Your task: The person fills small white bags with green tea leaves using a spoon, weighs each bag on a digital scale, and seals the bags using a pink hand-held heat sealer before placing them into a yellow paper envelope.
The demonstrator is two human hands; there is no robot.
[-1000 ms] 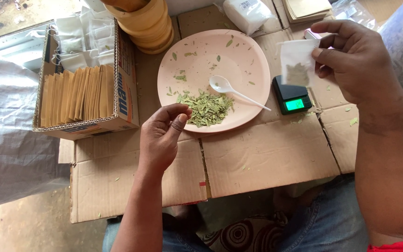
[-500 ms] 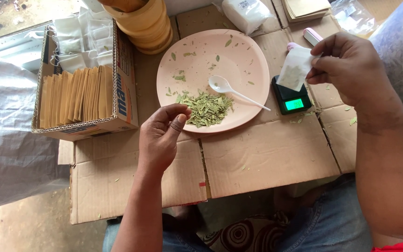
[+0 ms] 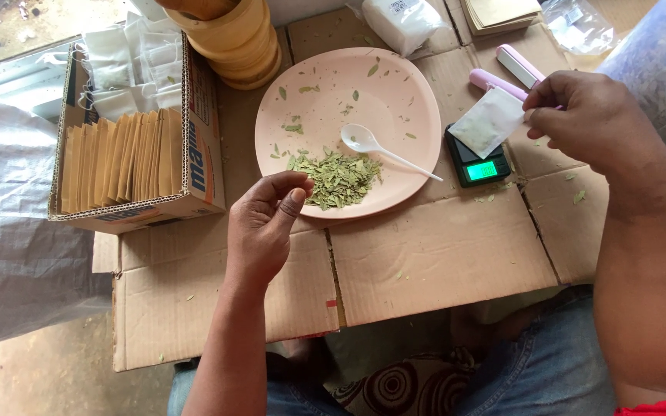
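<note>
Hands: right (image 3: 591, 123) pinches white sachet (image 3: 489, 122); left (image 3: 267, 219) beside leaves (image 3: 338, 177).

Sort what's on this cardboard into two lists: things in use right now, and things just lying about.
In use:
right hand holding the small white sachet
left hand by the dried green leaves
pink plate
white spoon
small scale

Lying about:
box of tan envelopes
stacked wooden bowls
pink sealer
white bag
</note>
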